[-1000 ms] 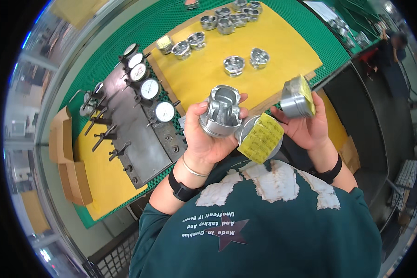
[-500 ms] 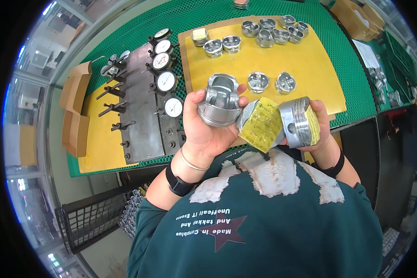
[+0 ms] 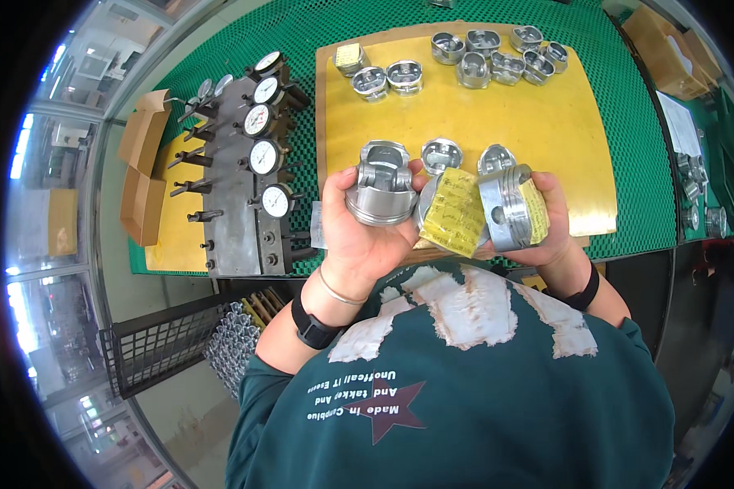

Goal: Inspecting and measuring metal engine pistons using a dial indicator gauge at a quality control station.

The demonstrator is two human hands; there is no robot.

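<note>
My left hand is closed around a bare silver engine piston, tilted so its hollow inside with pin bosses shows. My right hand grips another piston lying on its side, ring grooves and a round pin hole visible, a yellow note on its end. Between the hands is a third piston, mostly covered by a yellow handwritten note; which hand supports it I cannot tell. Just beyond, two loose pistons, one left and one right, sit on the yellow board.
Several pistons stand at the board's far right; others, one with a yellow note, stand far left. Left is a metal fixture with dial gauges. An open cardboard box lies beyond it on the green mat.
The view has shifted slightly. The held pistons now overlap the near edge of the loose right piston. Both hands keep their grip, with the pistons turned only a little.
</note>
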